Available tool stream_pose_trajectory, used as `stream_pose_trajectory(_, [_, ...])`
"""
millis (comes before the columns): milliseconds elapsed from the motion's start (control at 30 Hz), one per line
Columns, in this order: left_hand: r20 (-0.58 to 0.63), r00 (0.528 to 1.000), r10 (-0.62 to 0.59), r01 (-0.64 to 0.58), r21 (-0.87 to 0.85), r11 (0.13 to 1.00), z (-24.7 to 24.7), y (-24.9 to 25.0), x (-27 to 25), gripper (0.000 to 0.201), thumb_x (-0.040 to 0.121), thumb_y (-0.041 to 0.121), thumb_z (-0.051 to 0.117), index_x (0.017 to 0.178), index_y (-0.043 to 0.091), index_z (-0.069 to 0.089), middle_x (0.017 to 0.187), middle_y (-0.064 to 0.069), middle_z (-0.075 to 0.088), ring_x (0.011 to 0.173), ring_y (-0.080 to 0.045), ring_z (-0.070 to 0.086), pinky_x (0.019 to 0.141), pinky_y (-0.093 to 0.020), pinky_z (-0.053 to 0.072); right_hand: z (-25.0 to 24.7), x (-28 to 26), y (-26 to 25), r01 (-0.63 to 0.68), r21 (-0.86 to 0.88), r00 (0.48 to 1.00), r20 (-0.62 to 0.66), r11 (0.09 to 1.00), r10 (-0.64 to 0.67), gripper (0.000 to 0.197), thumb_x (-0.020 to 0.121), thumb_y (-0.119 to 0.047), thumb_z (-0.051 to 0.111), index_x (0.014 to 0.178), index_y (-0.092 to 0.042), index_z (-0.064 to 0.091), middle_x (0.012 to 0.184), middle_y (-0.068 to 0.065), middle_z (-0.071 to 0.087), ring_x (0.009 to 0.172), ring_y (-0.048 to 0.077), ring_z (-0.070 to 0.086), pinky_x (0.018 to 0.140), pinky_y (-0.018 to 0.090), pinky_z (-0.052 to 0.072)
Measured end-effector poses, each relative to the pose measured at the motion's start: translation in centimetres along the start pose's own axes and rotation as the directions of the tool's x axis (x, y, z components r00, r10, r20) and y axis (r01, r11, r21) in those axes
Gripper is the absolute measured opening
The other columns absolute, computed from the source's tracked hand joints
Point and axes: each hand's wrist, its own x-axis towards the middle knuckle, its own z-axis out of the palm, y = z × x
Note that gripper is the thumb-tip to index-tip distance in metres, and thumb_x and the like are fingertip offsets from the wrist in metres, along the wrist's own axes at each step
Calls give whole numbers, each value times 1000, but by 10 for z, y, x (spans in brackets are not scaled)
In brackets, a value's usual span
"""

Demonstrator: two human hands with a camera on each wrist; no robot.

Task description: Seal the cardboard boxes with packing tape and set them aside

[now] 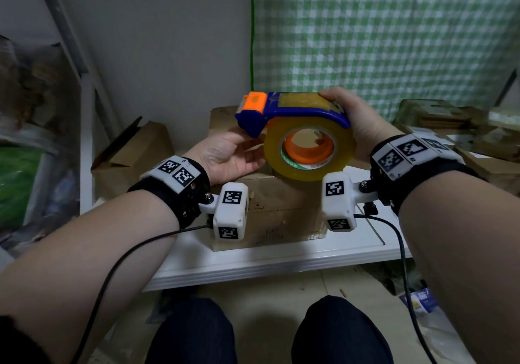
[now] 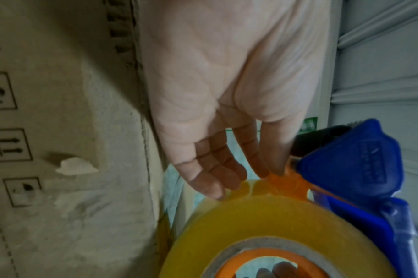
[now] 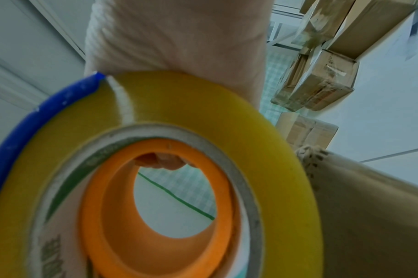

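Nearest me are my knees, then both forearms reaching forward with wrist cameras strapped on. My right hand (image 1: 363, 121) is wrapped over the rear of the blue tape dispenser (image 1: 292, 113), fingers curled round its back, grasping it in the air. My left hand (image 1: 228, 155) sits palm up under the dispenser's front end; its fingers (image 2: 212, 180) lie nearly straight and just touch the edge of the yellow tape roll (image 1: 309, 149), with the thumb against the blue nose, so it is relaxed rather than clenched. The dispenser's long axis runs across my view, its orange cutter end (image 1: 254, 100) pointing to my left, the roll hanging below. Directly underneath, on the white shelf (image 1: 281, 259), stands the cardboard box (image 1: 281, 209) to be sealed, so the tool must come straight down, and I judge my left hand, nearer the cutter, is placed to pull the tape's free end. Further back lie more cardboard boxes (image 1: 135, 149) against the wall.
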Motion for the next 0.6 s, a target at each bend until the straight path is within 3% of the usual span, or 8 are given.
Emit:
stream_pose_trajectory(167, [-1, 995, 99, -99, -15, 995, -3, -2, -1, 36, 72, 0, 62, 105, 16, 60, 100, -5, 68, 93, -16, 65, 79, -28, 56, -4, 3, 3, -20, 46, 999, -35, 999, 22, 29, 89, -43, 53, 74, -20, 59, 63, 0, 59, 55, 17, 57, 64, 29, 49])
stream_pose_trajectory(267, [-38, 984, 171, -167, 90, 982, 2, -2, -1, 28, 80, 1, 62, 104, 13, 60, 99, -5, 69, 95, -17, 67, 88, -33, 55, -3, 5, 1, -33, 14, 998, -50, 999, 33, 30, 89, -44, 52, 73, -20, 60, 64, 1, 60, 55, 18, 57, 64, 29, 49])
stream_pose_trajectory(600, [-131, 958, 254, -231, 170, 958, 1, -6, 2, 20, 88, 7, 60, 107, 6, 59, 101, -7, 70, 99, -18, 67, 84, -32, 56, 2, 7, -2, -60, 0, 994, -96, 998, 60, 32, 90, -44, 51, 70, -20, 59, 60, 0, 60, 51, 17, 57, 61, 27, 50])
